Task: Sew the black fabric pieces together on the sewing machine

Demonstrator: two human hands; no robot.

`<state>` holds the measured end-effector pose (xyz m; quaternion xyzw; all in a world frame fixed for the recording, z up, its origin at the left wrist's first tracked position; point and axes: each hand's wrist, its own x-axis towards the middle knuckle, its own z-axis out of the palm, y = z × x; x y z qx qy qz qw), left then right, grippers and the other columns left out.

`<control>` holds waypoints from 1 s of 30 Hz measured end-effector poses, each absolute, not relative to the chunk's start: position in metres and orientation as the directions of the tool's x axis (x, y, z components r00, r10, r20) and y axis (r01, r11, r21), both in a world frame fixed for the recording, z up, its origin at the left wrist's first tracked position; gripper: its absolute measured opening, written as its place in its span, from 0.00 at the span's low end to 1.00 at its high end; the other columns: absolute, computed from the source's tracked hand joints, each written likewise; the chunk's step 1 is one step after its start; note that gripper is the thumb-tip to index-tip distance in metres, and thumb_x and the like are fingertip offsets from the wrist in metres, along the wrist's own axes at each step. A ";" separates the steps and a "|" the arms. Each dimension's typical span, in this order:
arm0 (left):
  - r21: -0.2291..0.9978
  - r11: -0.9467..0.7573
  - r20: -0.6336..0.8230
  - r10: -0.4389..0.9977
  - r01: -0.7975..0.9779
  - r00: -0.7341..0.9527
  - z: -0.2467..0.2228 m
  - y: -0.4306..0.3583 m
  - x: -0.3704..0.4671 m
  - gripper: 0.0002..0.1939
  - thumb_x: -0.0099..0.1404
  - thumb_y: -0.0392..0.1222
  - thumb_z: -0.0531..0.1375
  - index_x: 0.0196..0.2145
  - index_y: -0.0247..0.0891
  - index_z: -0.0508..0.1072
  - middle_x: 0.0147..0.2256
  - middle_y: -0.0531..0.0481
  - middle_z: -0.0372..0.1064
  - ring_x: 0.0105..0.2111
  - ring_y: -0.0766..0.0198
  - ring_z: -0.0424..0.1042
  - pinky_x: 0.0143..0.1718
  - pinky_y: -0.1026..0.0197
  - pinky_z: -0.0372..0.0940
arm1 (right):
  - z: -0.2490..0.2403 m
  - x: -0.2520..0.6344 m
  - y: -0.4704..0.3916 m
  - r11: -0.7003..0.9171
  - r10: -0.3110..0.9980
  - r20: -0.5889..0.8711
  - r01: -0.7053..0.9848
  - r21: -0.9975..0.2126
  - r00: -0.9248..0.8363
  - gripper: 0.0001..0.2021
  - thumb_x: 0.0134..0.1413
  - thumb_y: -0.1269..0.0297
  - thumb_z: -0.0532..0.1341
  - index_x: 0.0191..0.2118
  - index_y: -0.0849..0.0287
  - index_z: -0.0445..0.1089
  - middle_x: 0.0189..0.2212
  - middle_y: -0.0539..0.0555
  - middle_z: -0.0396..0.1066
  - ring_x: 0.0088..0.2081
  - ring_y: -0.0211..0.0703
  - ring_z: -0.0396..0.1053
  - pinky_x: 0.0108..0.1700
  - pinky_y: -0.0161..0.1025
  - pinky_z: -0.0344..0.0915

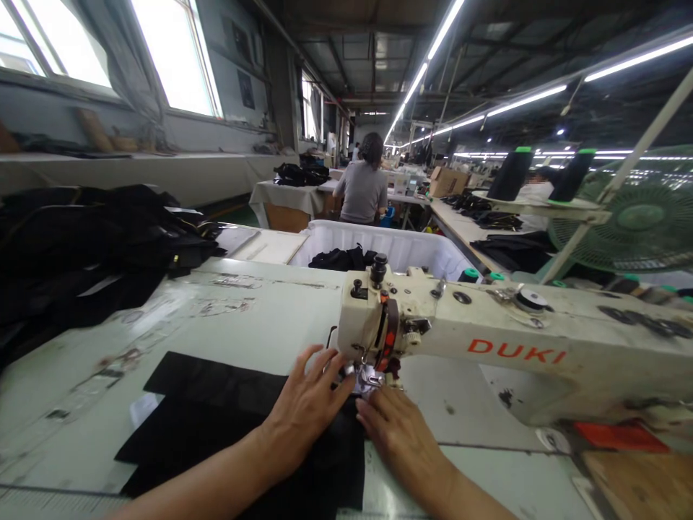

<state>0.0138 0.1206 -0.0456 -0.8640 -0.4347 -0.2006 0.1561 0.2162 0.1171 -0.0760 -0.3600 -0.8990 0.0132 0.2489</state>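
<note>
Black fabric pieces [216, 426] lie overlapped on the pale green table, their right edge reaching the needle area of a white sewing machine [487, 347]. My left hand [306, 404] rests on the fabric just left of the presser foot [368, 379], fingers spread. Close to the front of the foot, my right hand [401, 433] touches the fabric's right edge, its fingers together and pressed down. The fingertips of both hands are near the lit needle area, and the needle itself is too small to make out.
A large pile of black fabric [97, 245] covers the table's left side. Behind the machine stands a white bin [390, 242] with black cloth inside. Thread cones [509, 175] and a green fan [642, 217] are at the right. A person [364, 184] sits ahead, back turned.
</note>
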 end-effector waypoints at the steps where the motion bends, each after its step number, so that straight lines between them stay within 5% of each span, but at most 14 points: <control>1: -0.110 -0.604 0.503 0.651 0.789 0.568 -0.049 0.118 0.014 0.11 0.68 0.32 0.57 0.48 0.39 0.70 0.51 0.42 0.66 0.53 0.49 0.62 0.57 0.43 0.56 | -0.077 0.217 0.116 0.756 0.631 0.453 0.631 -0.174 -0.631 0.08 0.59 0.74 0.60 0.43 0.60 0.71 0.35 0.55 0.71 0.37 0.51 0.69 0.41 0.46 0.65; 6: -0.061 -0.729 0.365 0.620 0.682 0.695 -0.059 0.107 0.013 0.10 0.69 0.28 0.52 0.40 0.35 0.71 0.38 0.47 0.71 0.38 0.59 0.71 0.41 0.57 0.68 | -0.078 0.218 0.114 0.775 0.544 0.503 0.632 0.005 -0.671 0.11 0.58 0.76 0.61 0.46 0.64 0.70 0.32 0.53 0.71 0.34 0.49 0.68 0.40 0.46 0.64; 11: 0.074 -0.697 0.356 0.687 0.713 0.634 -0.060 0.098 0.008 0.16 0.69 0.30 0.51 0.53 0.33 0.67 0.51 0.42 0.69 0.52 0.52 0.66 0.54 0.50 0.65 | -0.082 0.215 0.117 0.744 0.546 0.523 0.666 0.056 -0.654 0.15 0.58 0.77 0.59 0.51 0.64 0.68 0.35 0.55 0.73 0.36 0.49 0.69 0.43 0.46 0.63; 18: 0.209 -0.745 0.269 0.667 0.634 0.695 -0.051 0.126 -0.001 0.15 0.72 0.31 0.48 0.52 0.34 0.67 0.53 0.45 0.69 0.54 0.55 0.65 0.56 0.52 0.62 | -0.079 0.205 0.122 0.670 0.599 0.489 0.731 0.128 -0.634 0.19 0.56 0.80 0.53 0.53 0.69 0.67 0.36 0.61 0.74 0.35 0.50 0.72 0.41 0.46 0.66; 30: 0.218 -0.735 0.248 0.678 0.642 0.692 -0.053 0.130 0.002 0.17 0.72 0.31 0.50 0.56 0.35 0.64 0.55 0.45 0.67 0.56 0.55 0.63 0.56 0.52 0.59 | -0.090 0.212 0.123 0.643 0.639 0.468 0.758 0.112 -0.611 0.21 0.53 0.79 0.56 0.54 0.66 0.67 0.37 0.61 0.76 0.30 0.47 0.72 0.39 0.44 0.68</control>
